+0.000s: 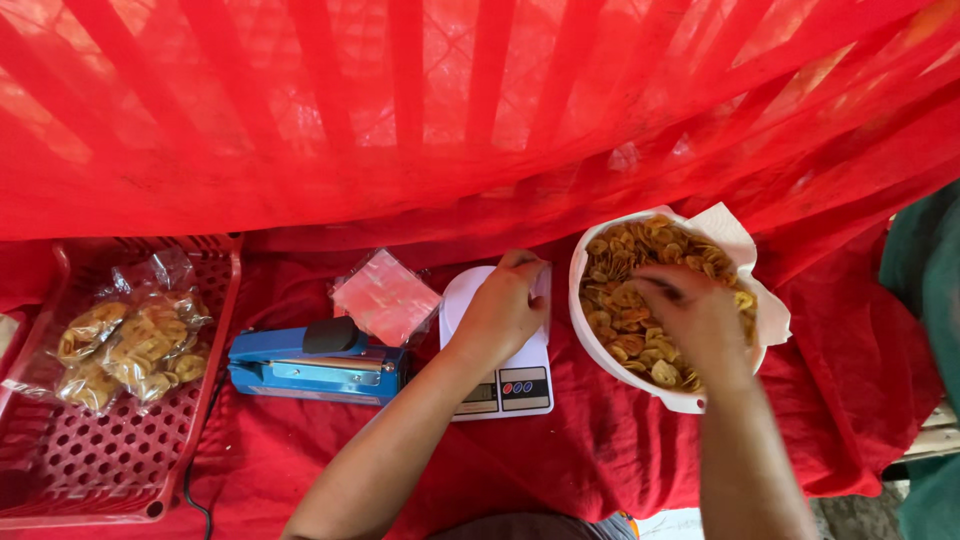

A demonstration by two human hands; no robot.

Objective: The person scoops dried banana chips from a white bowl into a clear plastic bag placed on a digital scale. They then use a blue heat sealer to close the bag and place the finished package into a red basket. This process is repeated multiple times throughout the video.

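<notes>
Overhead, head view only: right hand [690, 315] down in white bowl [592, 330] of banana chips [625, 260], fingers curled into the pile, pinch hidden (cannot tell what's caught). Left hand [503, 310] resting on white kitchen scale [515, 385], fingers bent together over something unseen. Risks, likely: chips dropped onto red cloth [600, 450]; false reading from left-hand weight; bowl nudged off table edge.

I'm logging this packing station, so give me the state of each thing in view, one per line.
Left hand: resting on the scale, palm down.
Right hand: in the bowl, on the chips.
White bowl: paper-lined, full of chips.
Kitchen scale: flat on the red cloth.
Blue heat sealer: arm down, corded.
Empty bags: stacked, unfilled.
Red basket: holds filled chip bags.
</notes>
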